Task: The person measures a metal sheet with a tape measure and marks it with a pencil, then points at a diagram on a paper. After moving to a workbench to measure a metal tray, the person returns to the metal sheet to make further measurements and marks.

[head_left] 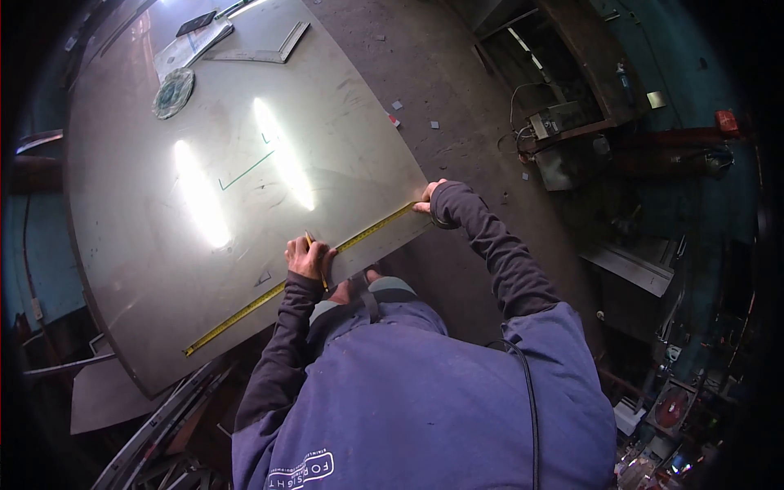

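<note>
A yellow measuring tape [241, 316] lies stretched across the near part of a large metal sheet [155, 269]. My left hand [305, 257] rests over the middle of the tape, its fingers closed around a yellow pencil [325, 282]. At the sheet's right edge, my right hand [428, 198] pinches the tape's far end, with the thumb and fingers at the corner. The tape section beneath my left hand is hidden. A green line [247, 170] is marked on the sheet beyond my left hand.
On the sheet's far part are a round pad [173, 93], papers [192, 49], a dark phone [196, 23] and a metal square [286, 45]. Long metal strips [167, 416] lean below the left corner. A machine cabinet [563, 122] stands across the floor at right.
</note>
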Motion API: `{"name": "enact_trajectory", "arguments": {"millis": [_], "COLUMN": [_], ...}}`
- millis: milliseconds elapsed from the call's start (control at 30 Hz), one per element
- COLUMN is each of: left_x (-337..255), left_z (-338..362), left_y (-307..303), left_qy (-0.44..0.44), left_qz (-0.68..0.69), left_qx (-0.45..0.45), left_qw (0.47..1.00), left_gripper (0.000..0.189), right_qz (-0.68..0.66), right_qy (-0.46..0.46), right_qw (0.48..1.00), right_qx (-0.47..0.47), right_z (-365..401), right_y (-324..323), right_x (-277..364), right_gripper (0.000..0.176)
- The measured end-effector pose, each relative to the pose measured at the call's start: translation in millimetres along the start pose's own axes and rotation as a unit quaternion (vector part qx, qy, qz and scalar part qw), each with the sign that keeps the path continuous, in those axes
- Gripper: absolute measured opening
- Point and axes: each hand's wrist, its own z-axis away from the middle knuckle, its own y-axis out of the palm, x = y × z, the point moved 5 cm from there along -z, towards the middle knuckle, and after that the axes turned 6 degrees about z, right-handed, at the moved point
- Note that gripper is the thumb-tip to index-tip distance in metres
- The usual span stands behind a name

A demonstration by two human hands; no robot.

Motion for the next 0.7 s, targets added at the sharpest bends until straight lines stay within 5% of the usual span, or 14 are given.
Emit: {"name": "enact_trajectory", "arguments": {"millis": [700], "left_x": [0.8], "left_z": [-0.1], "left_y": [-0.7], "left_qy": [0.003], "left_qz": [0.01], "left_qx": [0.002], "left_qw": [1.0], "left_gripper": [0.022], "right_qz": [0.023], "right_qy": [0.008], "right_qw": [1.0], "right_qx": [0.01], "right_z": [-13.6], "right_y": [5.2], "right_x": [-8.5], "right_gripper": [0.046]}}
